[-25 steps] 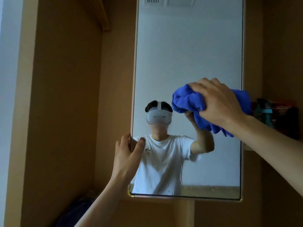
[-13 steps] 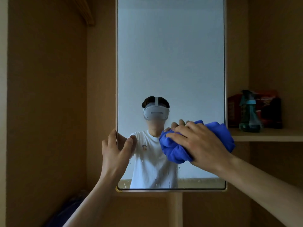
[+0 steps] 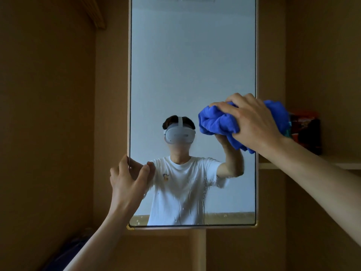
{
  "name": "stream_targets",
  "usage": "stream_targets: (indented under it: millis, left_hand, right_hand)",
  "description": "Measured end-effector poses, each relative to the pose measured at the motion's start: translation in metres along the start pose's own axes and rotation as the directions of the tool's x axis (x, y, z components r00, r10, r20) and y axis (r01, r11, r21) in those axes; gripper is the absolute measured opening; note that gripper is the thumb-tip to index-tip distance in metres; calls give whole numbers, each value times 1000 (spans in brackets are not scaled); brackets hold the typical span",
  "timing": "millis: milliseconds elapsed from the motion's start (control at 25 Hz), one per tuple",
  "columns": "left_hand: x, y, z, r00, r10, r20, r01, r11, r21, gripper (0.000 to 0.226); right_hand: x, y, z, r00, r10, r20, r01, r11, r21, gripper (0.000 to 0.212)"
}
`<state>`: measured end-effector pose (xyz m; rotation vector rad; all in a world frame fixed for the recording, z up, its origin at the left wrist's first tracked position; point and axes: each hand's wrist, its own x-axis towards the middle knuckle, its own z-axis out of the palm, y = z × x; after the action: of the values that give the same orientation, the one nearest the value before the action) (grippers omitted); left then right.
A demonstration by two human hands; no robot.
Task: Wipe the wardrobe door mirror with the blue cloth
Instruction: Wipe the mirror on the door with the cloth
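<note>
The tall wardrobe door mirror (image 3: 192, 65) fills the middle of the view, with water streaks across its lower part. My right hand (image 3: 252, 122) presses a bunched blue cloth (image 3: 216, 122) against the glass near the mirror's right edge, at mid height. Part of the cloth sticks out past the frame on the right. My left hand (image 3: 128, 181) grips the mirror's left edge lower down, fingers wrapped round the frame and thumb on the glass. The mirror reflects a person in a white T-shirt wearing a headset.
Brown wardrobe panels surround the mirror. A shelf (image 3: 336, 165) to the right holds a dark and red object (image 3: 306, 132), partly hidden behind the cloth. A wooden rail (image 3: 95, 14) runs at the upper left. Something dark blue (image 3: 68, 253) lies low at the left.
My right hand swept the cloth down and left to the lower glass, then back up to the right edge. The left hand kept its grip on the left edge.
</note>
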<state>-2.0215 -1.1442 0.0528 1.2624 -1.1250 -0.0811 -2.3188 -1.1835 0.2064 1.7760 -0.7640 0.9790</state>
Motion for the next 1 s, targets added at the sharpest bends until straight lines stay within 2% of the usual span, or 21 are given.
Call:
stream_targets:
  millis: [240,400,600,640,720,800,880,960,1000]
  left_hand:
    - [0,-6,2,1000,8,-4,-8,1000,-15,66]
    - [-2,-6,0,1000,-3,10,3,1000,-23,66]
    - [-6,-4,-6,997,-21,69,21,1000,-9,71]
    - [-6,-4,-8,996,-20,82,20,1000,-6,72]
    - [-7,-1,-10,995,-28,96,29,1000,-9,70]
    - [-6,2,-11,995,-35,90,36,999,-6,65]
    - [-4,5,-13,996,-34,86,35,999,-12,53]
    - [-1,7,-15,997,-3,80,5,1000,-30,22]
    - [-1,9,-16,997,13,80,-9,999,-48,16]
  right_hand:
    - [-81,-16,22,998,-38,45,33,994,103,65]
    - [-127,-29,35,998,17,66,-24,994,106,58]
    - [-130,-29,30,996,37,86,-47,991,128,59]
    - [-126,-28,26,990,83,115,-98,986,132,54]
    - [-112,-21,17,943,290,161,-315,934,167,32]
    - [-100,-12,14,875,476,89,-480,827,291,16]
    - [-96,-9,13,831,557,6,-518,769,375,16]
    - [-97,-12,14,814,580,-24,-529,759,380,19]
    - [-99,-16,15,804,593,-36,-540,756,370,22]
